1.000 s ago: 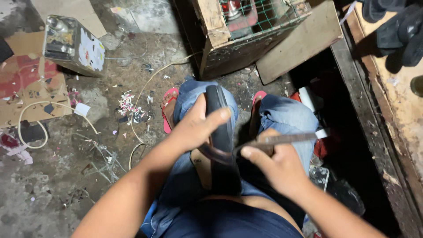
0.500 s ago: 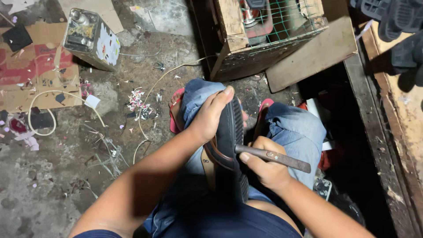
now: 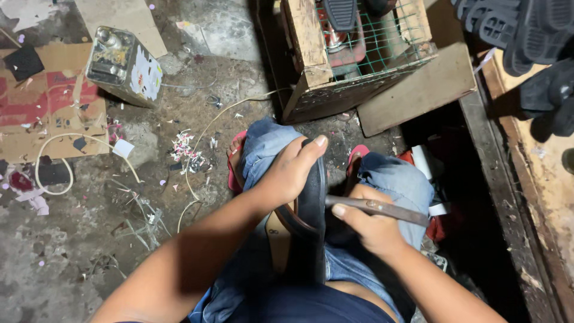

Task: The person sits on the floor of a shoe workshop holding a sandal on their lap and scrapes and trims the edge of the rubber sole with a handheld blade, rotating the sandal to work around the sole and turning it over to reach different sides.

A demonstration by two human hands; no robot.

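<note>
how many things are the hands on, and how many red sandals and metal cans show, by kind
black shoe sole, held by left hand: 1
metal tool with worn handle, held by right hand: 1
red sandals: 2
square metal can: 1
total: 5

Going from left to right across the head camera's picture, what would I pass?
Flattened cardboard → square metal can → left hand gripping the black shoe sole → right hand holding a metal tool → black soles on the wooden shelf.
</note>
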